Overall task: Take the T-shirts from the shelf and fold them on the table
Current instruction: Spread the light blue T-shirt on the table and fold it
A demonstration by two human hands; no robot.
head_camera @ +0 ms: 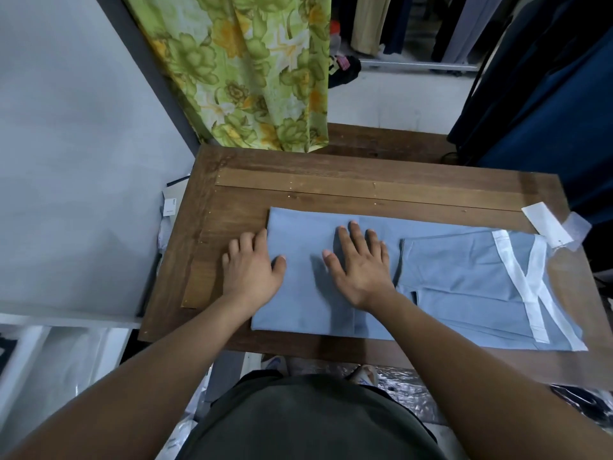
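While T-shirt [447,287] lies part-folded on table [331,180], left hand [252,270] and right hand [360,270] are pressed flat, fingers spread, on its left half; cross-fold judged next.

1. The person's left hand [249,263] lies palm down, fingers straight and slightly spread, thumb angled out to the right.
2. The person's right hand [360,260] also lies flat, palm down, fingers extended forward and fanned, thumb pointing left.
3. The two hands sit side by side, near each other but apart.
4. Both bare forearms reach forward from the lower corners, converging toward the hands.
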